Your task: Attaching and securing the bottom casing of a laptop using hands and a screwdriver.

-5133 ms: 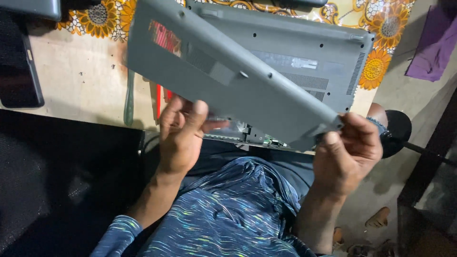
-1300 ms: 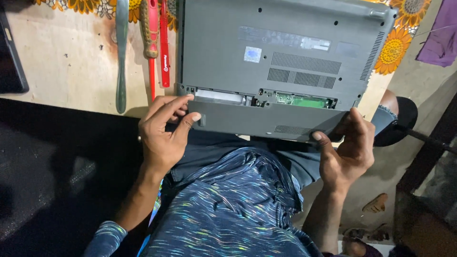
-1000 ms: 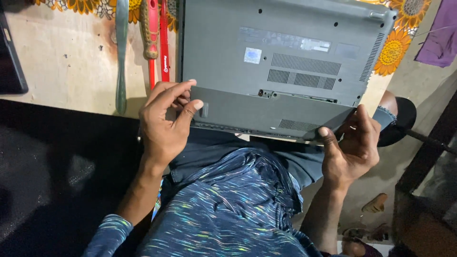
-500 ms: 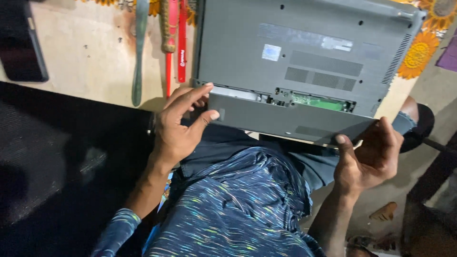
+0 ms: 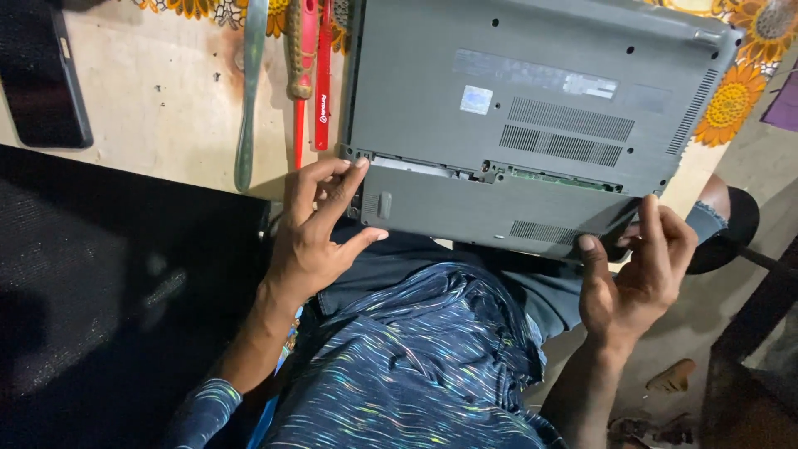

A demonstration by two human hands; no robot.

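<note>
A grey laptop lies upside down on the wooden table, its vents and label facing up. A long grey panel sits along its near edge, with a narrow gap showing a green circuit board between the two. My left hand pinches the panel's left end, fingertips on the laptop's corner and thumb under the panel. My right hand grips the panel's right end, thumb on its near edge and fingers curled around the corner.
Two red screwdrivers and a long grey-green tool lie left of the laptop. A black phone rests at the far left. A black surface fills the lower left. A sunflower-print cloth lies under the laptop's right side.
The panel, earlier lifted and tilted above the laptop, now lies against its near edge. It was pressed closer a second ago; a gap shows again. Both hands stay at its ends.
</note>
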